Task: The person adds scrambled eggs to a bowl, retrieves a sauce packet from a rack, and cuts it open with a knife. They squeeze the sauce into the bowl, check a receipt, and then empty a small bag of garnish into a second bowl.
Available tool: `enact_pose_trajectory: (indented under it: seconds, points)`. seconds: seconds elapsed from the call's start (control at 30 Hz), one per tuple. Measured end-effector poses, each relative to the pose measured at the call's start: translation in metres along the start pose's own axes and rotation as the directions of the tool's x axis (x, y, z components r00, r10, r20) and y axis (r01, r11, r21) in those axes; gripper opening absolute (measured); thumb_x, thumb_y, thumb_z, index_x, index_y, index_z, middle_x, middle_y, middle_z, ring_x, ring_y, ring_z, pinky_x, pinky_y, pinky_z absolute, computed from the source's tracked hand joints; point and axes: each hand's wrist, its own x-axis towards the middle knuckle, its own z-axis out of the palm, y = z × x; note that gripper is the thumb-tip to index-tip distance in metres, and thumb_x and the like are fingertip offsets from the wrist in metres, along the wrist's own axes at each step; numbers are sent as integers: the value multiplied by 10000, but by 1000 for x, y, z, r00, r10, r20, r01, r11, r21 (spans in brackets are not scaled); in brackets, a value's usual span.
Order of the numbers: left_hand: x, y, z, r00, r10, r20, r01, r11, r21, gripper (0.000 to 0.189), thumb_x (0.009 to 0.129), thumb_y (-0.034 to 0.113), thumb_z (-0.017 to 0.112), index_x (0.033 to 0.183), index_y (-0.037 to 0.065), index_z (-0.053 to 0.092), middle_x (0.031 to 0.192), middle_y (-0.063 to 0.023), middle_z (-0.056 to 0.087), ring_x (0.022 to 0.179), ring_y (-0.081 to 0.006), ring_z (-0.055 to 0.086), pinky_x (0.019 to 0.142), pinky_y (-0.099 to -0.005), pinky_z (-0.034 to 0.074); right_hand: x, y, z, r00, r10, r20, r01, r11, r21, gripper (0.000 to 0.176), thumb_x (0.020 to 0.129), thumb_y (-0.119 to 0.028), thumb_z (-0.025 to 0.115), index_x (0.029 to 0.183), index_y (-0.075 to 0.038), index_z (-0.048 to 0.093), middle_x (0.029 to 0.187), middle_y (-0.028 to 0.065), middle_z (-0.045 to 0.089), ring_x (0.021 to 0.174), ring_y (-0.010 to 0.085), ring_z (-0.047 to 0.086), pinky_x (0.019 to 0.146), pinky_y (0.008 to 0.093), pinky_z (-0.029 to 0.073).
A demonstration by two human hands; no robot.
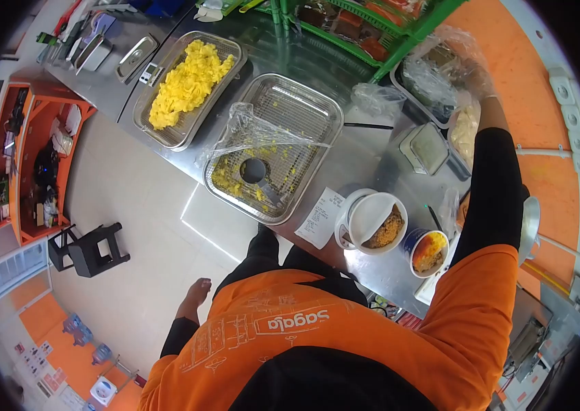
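My left hand [199, 291] hangs low beside my body over the floor, empty, its fingers loosely apart. My right arm stretches to the back right, where my right hand [479, 81], under clear plastic, is at a container of plastic-wrapped food [430, 85]; its fingers are hidden. Below it lies a bag of pale food [466, 133]. Nearer me stand a white bowl with brown crumbly food [384, 227], its lid half folded over, and a cup with red, yellow and brown food [429, 252]. A paper receipt [321, 218] lies left of the bowl.
A mesh tray [331, 113] holds yellow scraps, plastic film and a round metal tool [254, 171]. Left of it is a tray heaped with yellow food [187, 82]. A green rack [399, 65] stands at the back; a lidded square container [425, 149] sits right. Black stool [94, 250] on the floor.
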Motion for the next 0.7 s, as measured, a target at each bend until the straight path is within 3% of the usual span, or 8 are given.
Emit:
enact_pose_trajectory:
  seconds: [0.07,0.17,0.3,0.43,0.5,0.6,0.67,0.7]
  points:
    - [-4,34,-21,998,20,-62,-24,997,-68,400,991,309,545,1288,50,615,1064,-157,720,983,-258,693,904,-380,525,-16,16,-2,928,245,-280,-177,952,249,335,981,-293,601,1108,5,686,914,151,693,834,227,632,786,382,498]
    - [7,51,-44,992,80,-95,-83,996,-37,389,995,304,544,1285,55,616,1064,-155,720,987,-257,693,904,-383,527,-67,-3,-50,792,516,-326,-286,785,549,385,994,-338,594,1091,26,672,988,170,690,864,211,629,782,351,498]
    - [17,58,-62,993,104,-62,-102,995,21,387,994,317,555,1276,61,619,1100,-175,716,1044,-286,687,930,-398,523,-179,-78,-91,739,650,-177,8,255,967,454,963,-288,639,1310,-10,551,1075,60,638,866,146,616,774,271,492]
    - [42,29,-76,993,117,-20,-112,977,183,427,986,366,555,1279,62,616,1141,-195,709,1122,-334,662,964,-429,514,-286,-179,-118,804,595,-20,-117,191,975,666,963,-135,607,1552,-54,307,1015,9,623,844,67,583,733,215,458]
    - [42,45,-92,995,93,44,-102,836,539,467,985,415,531,1265,50,617,1216,-217,678,1181,-378,624,995,-454,504,-333,-215,-122,878,477,46,-158,196,968,648,963,-83,587,1555,-54,325,991,-10,627,829,44,563,728,201,450]
    - [48,93,-106,981,168,92,-185,699,691,489,984,436,509,1210,17,621,1220,-227,668,1145,-404,630,993,-467,504,-396,-264,-102,815,578,35,-177,191,965,435,969,-70,578,1401,-49,529,971,-8,632,835,48,558,724,212,454]
    - [21,177,-105,843,415,341,-489,329,808,427,1001,379,485,1049,-11,652,1064,-240,698,1019,-416,660,892,-513,523,-424,-301,-87,791,612,-12,-209,288,935,254,985,-78,573,1225,-56,652,985,8,648,856,71,577,748,231,471]
    - [-21,234,-97,870,469,149,-465,684,562,419,1014,371,472,1014,0,667,1032,-226,706,976,-396,669,828,-490,532,-432,-325,-79,776,628,-55,-245,381,891,187,994,-80,566,1131,-58,691,994,20,662,873,89,594,773,242,485]
